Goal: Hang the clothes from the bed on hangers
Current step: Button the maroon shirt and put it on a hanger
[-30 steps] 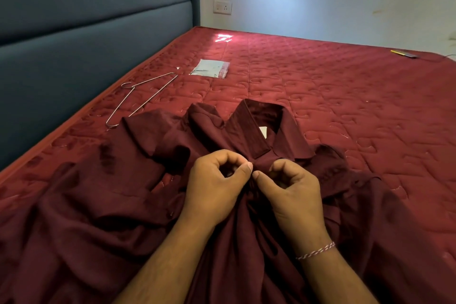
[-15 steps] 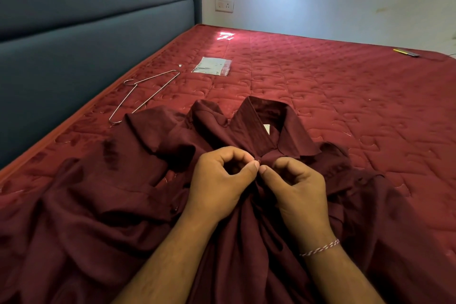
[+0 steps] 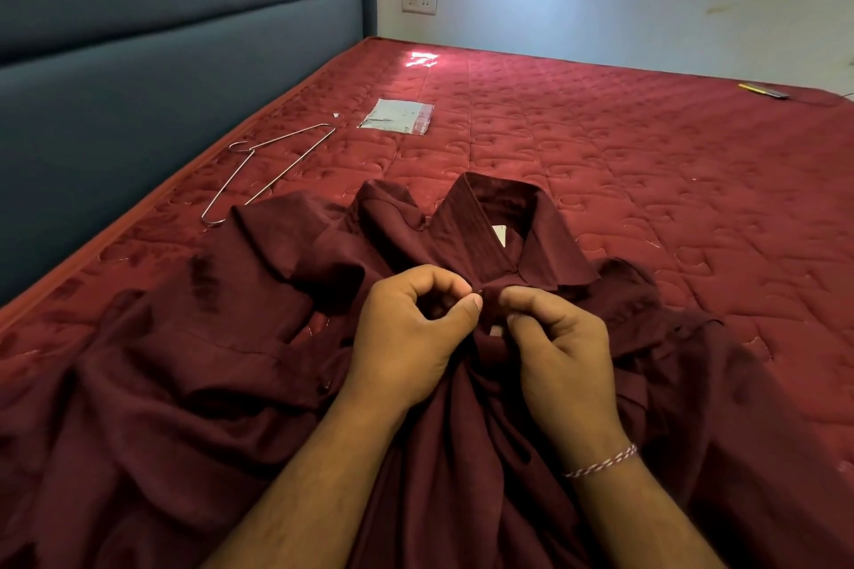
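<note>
Both hands pinch the maroon shirt (image 3: 231, 383) placket just below the collar (image 3: 503, 222): left hand (image 3: 411, 337), right hand (image 3: 559, 351). Shirt lies crumpled near-centre on mattress (image 3: 647, 180); wire hanger (image 3: 268, 171) far-left. Likely working the top button; keep the fabric taut.

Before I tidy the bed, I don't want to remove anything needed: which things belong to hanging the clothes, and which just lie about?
Belongs: maroon shirt, pinched by left hand and right hand; wire hanger.
Lying about: plastic packet, yellow-handled item.
</note>
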Available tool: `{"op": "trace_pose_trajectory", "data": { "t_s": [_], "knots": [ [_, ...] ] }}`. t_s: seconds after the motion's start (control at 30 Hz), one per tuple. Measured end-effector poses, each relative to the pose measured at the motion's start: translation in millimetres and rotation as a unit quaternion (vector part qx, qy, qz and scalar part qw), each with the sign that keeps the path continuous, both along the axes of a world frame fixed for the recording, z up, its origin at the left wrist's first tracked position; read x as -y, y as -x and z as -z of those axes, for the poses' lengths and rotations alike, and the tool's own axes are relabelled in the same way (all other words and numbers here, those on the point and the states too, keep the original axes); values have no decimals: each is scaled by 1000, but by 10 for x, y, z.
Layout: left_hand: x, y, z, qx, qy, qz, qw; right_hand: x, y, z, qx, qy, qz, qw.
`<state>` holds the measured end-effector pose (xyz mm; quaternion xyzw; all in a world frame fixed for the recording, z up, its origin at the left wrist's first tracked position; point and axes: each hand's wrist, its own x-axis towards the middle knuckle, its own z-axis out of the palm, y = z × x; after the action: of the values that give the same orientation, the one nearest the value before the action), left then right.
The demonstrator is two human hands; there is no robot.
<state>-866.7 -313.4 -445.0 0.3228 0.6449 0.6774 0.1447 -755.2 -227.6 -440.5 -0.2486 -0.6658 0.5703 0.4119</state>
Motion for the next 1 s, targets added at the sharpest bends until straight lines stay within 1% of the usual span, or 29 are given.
{"op": "trace_pose_trajectory", "data": {
  "t_s": [0.07,0.13,0.37,0.6,0.8,0.9,1.0],
  "knots": [
    [0,1,7,-2,0,-1,1000,-6,-2,8,6,-36,14,999],
    [1,0,9,0,-1,-4,1000,-16,-6,16,2,-50,22,999],
    [6,12,7,-4,21,-11,1000,-63,-15,87,-19,18,-17,1000],
    [13,26,12,19,29,13,999,-67,-20,73,-41,38,-38,998],
    [14,51,32,34,39,39,998,-61,-24,71,-33,2,-32,999],
    [23,72,36,53,48,46,996,-65,-40,77,-15,-29,-31,999],
    [31,77,41,51,58,47,996,-63,-49,68,8,-64,-23,998]
  ]
}}
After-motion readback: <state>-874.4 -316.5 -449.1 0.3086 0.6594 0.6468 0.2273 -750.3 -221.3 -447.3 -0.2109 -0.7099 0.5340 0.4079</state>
